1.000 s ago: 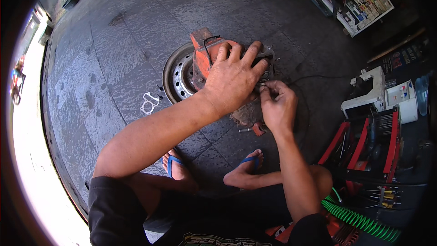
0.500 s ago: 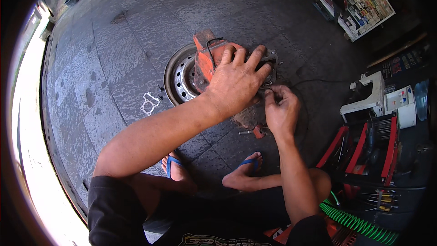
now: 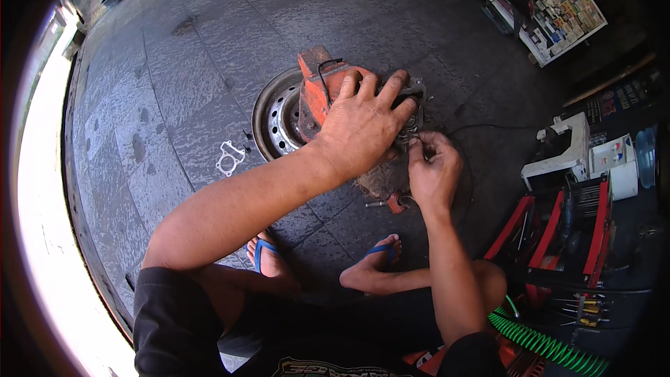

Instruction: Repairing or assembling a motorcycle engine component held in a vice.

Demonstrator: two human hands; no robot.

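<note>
A dark metal engine part (image 3: 419, 86) sits at the right end of a red bench vise (image 3: 316, 91). My left hand (image 3: 363, 120) lies over this part with its fingers bent across the far side, hiding most of it. At the part's near right edge, my right hand (image 3: 435, 166) pinches with thumb and index finger. Whatever is between those fingertips is too small to make out. Behind the vise's left side shows a steel wheel rim (image 3: 261, 113). A brown, rough-looking mass (image 3: 384, 180) hangs below my left hand, near a red piece with a metal rod (image 3: 395, 203).
On the tiled floor to the left lies a flat silver gasket (image 3: 229, 158). At the right stand a red tool rack (image 3: 546, 239), a white casing (image 3: 562, 146), several screwdrivers (image 3: 592, 311) and a coiled green hose (image 3: 544, 342). A thin dark cable (image 3: 492, 126) runs rightward across the floor.
My right hand's fingertips have shifted very slightly along the part's edge. The left hand keeps its place over the metal part.
</note>
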